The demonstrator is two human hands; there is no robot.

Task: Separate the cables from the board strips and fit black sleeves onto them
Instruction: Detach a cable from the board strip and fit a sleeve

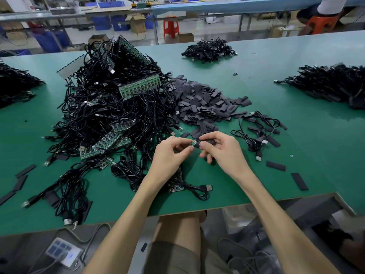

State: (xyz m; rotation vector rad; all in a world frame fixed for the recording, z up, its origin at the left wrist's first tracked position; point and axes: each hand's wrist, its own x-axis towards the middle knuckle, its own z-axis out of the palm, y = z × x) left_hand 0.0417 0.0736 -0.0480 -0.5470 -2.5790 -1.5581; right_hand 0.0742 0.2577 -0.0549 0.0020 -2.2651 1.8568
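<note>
Pinches with the left hand [169, 153], thumb against forefinger, a small green circuit-board piece [193, 142] above the green table top [256, 184]; grips with the right hand [223, 153] a flat black sleeve [208, 142], its end right at the board piece. Under the left wrist: a short green board strip [176, 186] with a black USB cable [197, 189]. Farther left, a heap of black cables and green board strips [110, 107]; beside it, a pile of loose black sleeves [201, 99]. Beyond, near the far edge, a smaller bundle of cables [209, 50].

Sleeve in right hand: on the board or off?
Off. The left hand pinches the small board, bare green; right hand pinches the sleeve at its tip. Whether the tip is in: cannot tell.
</note>
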